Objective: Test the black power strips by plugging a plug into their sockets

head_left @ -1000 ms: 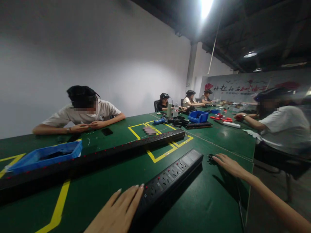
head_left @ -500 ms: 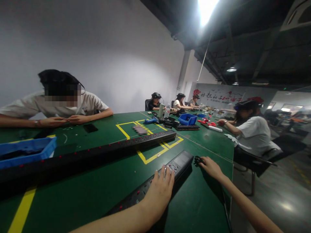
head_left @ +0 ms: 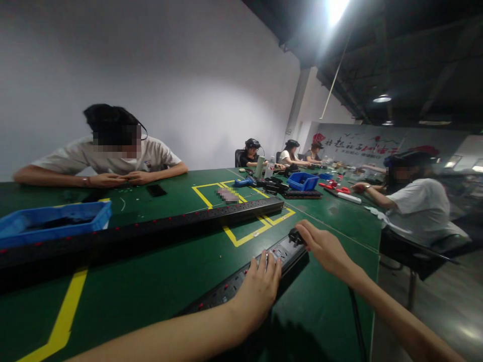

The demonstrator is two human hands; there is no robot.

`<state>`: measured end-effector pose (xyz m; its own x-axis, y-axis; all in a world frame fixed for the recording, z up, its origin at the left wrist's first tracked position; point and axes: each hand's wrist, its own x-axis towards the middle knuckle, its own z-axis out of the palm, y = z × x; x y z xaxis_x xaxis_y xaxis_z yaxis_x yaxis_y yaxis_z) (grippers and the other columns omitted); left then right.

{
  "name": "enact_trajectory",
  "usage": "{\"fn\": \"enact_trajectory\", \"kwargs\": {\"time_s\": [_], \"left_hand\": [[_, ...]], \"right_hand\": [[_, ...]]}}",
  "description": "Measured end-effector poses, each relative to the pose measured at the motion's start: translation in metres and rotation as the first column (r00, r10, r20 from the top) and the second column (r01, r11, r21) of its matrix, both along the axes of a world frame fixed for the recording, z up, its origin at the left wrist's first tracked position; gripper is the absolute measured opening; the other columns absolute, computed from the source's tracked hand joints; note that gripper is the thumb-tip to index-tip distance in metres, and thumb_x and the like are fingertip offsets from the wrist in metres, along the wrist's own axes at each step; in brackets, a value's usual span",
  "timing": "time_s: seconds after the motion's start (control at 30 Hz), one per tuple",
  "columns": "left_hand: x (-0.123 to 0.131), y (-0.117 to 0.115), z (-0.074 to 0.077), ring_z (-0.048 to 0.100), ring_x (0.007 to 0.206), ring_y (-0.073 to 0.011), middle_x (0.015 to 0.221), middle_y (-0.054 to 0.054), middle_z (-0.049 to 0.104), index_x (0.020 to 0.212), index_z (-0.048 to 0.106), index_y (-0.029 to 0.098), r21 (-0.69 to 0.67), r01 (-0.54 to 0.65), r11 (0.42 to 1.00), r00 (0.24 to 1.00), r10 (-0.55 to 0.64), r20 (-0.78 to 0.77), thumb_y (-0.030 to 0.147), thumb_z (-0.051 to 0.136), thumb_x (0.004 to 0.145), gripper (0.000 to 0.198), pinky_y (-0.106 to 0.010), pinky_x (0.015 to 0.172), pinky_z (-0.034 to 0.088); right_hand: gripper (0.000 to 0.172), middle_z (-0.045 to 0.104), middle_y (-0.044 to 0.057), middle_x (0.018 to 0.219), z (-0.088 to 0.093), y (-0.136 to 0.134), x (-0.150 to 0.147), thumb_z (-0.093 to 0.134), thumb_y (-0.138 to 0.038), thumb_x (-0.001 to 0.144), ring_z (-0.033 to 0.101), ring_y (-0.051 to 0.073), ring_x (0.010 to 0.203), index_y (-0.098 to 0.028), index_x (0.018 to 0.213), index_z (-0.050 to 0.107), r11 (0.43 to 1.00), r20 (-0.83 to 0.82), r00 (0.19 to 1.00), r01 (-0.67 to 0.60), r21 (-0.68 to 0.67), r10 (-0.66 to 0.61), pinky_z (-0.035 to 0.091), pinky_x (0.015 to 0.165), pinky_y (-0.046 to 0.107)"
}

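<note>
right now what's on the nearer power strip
The left hand rests on the nearer power strip, hiding part of its top. The right hand holds a black plug over the strip's far end; contact there is unclear.

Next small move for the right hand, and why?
Probably shift the plug slightly back toward the nearest exposed socket: the right hand holds it at the far end of the near strip, past that socket, and the left hand rests on the strip. Pin alignment isn't clear.
</note>
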<state>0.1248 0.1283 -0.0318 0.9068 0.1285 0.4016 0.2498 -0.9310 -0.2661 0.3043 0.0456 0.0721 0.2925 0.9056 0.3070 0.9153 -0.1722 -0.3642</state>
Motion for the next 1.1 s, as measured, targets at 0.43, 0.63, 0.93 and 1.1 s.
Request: {"fn": "enact_trajectory", "kwargs": {"time_s": [0.43,0.63,0.93,1.1], "left_hand": [[0.0,0.0,0.007,0.03,0.124,-0.0359,0.133,-0.024,0.037,0.129,0.033,0.003,-0.047,0.004,0.999,1.0,-0.004,-0.001,0.027,0.04,0.085,0.051,-0.048,0.092,0.035],[-0.001,0.0,0.008,0.029,0.125,-0.0357,0.134,-0.023,0.034,0.13,0.032,0.004,-0.063,-0.004,0.998,1.0,0.004,-0.005,0.024,0.037,0.086,0.049,-0.048,0.092,0.034],[0.001,0.001,0.007,0.027,0.125,-0.0374,0.133,-0.025,0.035,0.129,0.033,0.003,-0.1,0.019,0.995,1.0,-0.019,0.003,0.028,0.041,0.084,0.052,-0.049,0.092,0.033],[0.002,0.001,0.008,0.027,0.125,-0.0373,0.133,-0.025,0.036,0.13,0.032,0.002,-0.145,0.028,0.989,1.0,-0.028,-0.003,0.026,0.04,0.085,0.051,-0.051,0.092,0.032]], "right_hand": [[0.033,0.065,0.007,0.083,-0.033,0.031,-0.008,0.034,-0.05,0.088,0.062,0.021,0.071,-0.022,0.093,0.051,0.976,0.496,0.868,0.107,-0.191,0.002,0.035,0.054,0.024],[0.036,0.06,-0.002,0.06,-0.01,0.044,0.006,0.054,-0.06,0.072,0.057,0.015,0.056,-0.025,0.083,0.055,0.952,0.388,0.907,-0.044,-0.304,0.166,0.029,0.049,0.021],[0.028,0.06,0.001,0.064,-0.032,0.046,-0.001,0.035,-0.047,0.088,0.057,0.017,0.059,-0.023,0.089,0.048,0.953,0.33,0.924,-0.096,-0.286,0.192,0.026,0.05,0.023],[0.036,0.054,0.0,0.056,-0.03,0.046,0.006,0.035,-0.054,0.086,0.053,0.017,0.053,-0.021,0.083,0.049,0.945,0.206,0.944,-0.204,-0.255,0.259,0.029,0.052,0.025]]}}
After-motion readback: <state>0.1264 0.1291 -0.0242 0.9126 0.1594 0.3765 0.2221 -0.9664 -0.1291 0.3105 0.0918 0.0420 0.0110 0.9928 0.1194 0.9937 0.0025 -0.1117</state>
